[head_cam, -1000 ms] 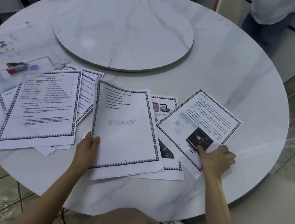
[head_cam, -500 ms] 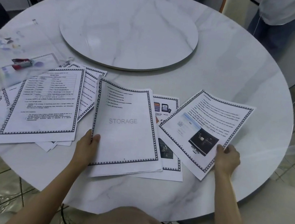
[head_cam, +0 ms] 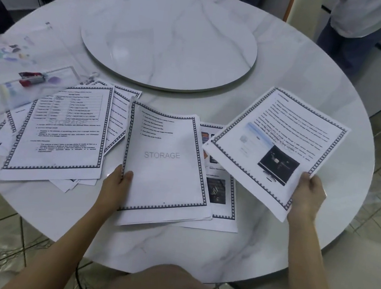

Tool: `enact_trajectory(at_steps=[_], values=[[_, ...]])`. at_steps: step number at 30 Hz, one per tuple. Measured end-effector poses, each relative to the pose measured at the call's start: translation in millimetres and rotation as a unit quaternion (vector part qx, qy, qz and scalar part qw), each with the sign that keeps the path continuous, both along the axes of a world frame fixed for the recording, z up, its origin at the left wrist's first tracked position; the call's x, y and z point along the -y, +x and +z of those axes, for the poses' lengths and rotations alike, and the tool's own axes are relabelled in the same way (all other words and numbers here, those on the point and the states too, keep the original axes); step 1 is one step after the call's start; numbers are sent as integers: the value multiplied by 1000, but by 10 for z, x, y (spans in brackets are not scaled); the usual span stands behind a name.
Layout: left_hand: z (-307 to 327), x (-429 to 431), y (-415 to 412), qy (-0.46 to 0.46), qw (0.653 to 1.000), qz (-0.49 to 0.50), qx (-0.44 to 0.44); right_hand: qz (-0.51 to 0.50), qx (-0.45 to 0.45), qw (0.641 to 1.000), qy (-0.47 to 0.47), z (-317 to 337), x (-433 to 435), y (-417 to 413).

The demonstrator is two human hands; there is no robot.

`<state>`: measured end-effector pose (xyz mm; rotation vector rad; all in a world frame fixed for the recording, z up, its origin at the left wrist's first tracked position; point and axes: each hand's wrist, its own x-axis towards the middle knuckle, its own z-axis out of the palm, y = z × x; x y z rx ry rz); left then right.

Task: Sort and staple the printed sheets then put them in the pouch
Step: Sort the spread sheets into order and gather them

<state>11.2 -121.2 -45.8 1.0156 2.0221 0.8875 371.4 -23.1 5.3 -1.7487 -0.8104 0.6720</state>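
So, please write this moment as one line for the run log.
step: sorting sheets | left hand: grips STORAGE stack edge | right hand: grips pictured sheet corner | red stapler: at clear pouch, untouched

the right hand (head_cam: 306, 200) has picked up the sheet with the dark picture (head_cam: 275, 144). a second ago that sheet lay flat on the desk (head_cam: 282, 59), with the hand resting on its near edge. now the fingers hold its near corner and it is up in the air, farther to the right. more of the page with small pictures (head_cam: 220, 192) under it shows.
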Motion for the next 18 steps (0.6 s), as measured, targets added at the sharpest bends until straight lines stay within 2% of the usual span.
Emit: enact_trajectory(at_steps=[7,10,14,18], values=[[60,9,-59,4,998,-17,66,212,2,977,-30,-135,65,-524],[95,4,-75,3,995,-23,99,286,38,955,-74,-225,122,-751],[173,6,-66,3,987,-3,162,359,42,927,-97,-268,202,-1054],[222,3,-76,9,986,-33,166,429,97,891,-109,-287,290,-1308]])
